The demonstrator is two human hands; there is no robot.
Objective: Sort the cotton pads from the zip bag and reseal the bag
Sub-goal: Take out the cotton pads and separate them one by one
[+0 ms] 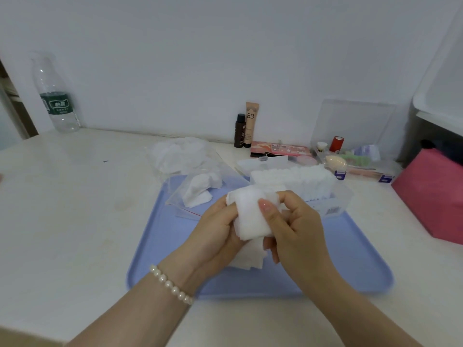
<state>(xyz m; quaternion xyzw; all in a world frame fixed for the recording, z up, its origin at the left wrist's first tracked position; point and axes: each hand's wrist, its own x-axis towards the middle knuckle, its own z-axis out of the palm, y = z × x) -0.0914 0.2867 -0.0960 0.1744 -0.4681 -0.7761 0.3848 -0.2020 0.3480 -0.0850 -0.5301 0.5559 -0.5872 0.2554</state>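
Both hands hold a stack of white cotton pads (250, 216) above the blue tray (350, 259). My left hand (215, 229) cups the stack from the left, and my right hand (290, 226) grips it from the right with the thumb across the front. More loose pads (250, 259) lie on the tray under my hands. A clear zip bag (198, 194) with a red seal line lies open at the tray's far left with a few pads inside. A clear plastic box (300, 184) at the tray's far right holds a row of pads.
Another clear bag of pads (180, 156) lies behind the tray. A water bottle (56, 96) stands far left. Cosmetic bottles (246, 126), a palette (280, 149) and a clear organiser (355, 156) line the wall. A pink box (433, 194) sits at the right.
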